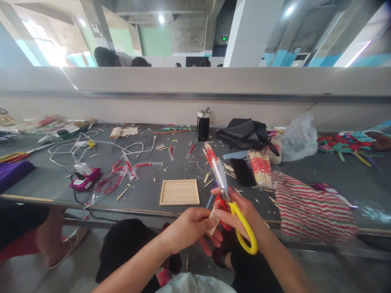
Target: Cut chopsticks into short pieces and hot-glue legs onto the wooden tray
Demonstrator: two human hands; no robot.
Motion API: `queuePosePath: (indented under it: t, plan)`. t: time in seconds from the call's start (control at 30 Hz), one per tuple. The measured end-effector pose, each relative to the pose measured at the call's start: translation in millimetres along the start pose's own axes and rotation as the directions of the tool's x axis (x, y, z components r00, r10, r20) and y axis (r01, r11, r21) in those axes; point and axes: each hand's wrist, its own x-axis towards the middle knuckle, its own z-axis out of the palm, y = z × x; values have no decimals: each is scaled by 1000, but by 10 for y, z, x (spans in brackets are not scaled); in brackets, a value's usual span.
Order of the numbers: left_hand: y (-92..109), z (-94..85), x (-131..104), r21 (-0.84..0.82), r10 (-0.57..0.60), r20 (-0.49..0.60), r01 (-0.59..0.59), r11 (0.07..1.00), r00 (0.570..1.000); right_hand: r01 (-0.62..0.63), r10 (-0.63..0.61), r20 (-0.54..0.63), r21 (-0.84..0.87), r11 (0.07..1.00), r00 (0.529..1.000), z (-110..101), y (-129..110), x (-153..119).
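Note:
Just past the table's front edge, my left hand (191,228) pinches short pale wooden stick pieces (213,224) between thumb and fingers. My right hand (247,213) is closed around scissors (221,179) with one yellow and one red handle. Their blades point up and away from me, nearly together. The right thumb also reaches the wooden pieces, so both hands meet there. A shallow rectangular tray made of wooden sticks (179,204) lies on the table ahead of my left hand. Some of my left fingertips are partly hidden behind the pieces.
Bundled chopsticks in plastic (260,169), a phone (242,171) and a striped cloth (311,207) lie at right. A black bag (244,133) sits behind. White cables (131,146), a purple power strip (87,179) and red-and-clear wrappers (124,169) spread left. Stick scraps litter the grey table.

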Motion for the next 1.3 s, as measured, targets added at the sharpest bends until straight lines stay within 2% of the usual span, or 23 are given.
queuePosePath:
  t: [0.2,0.33,0.47,0.57,0.67,0.8,1.13,1.23,1.3]
  plan:
    - [83,-7,-7,-155,-3,23,6,988,1000,12,-11,8,-25,1000,1000,19,-126,86]
    - [99,-14,-3,-313,18,-61,-36,949,998,60,-73,-128,-96,994,989,17,-123,93]
    - [131,-3,21,-459,51,-193,-136,878,980,163,-242,-277,-278,947,930,40,54,23]
    - [147,27,52,-516,62,-274,-201,832,960,191,-297,-301,-334,923,906,83,243,-46]
    - [137,61,85,-551,47,-274,-197,811,961,192,-353,-312,-448,873,882,131,347,-92]
    - [96,94,108,-558,75,-270,-220,800,960,194,-422,-297,-574,796,856,171,312,-98]
    - [65,176,64,-480,130,-326,-283,831,936,161,-382,-306,-557,814,872,202,275,-101]
    - [81,220,36,-395,180,-353,-321,861,918,171,-375,-306,-529,831,875,206,284,-126]
    - [83,229,10,-257,244,-388,-358,897,889,175,-346,-284,-490,854,894,173,297,-139]
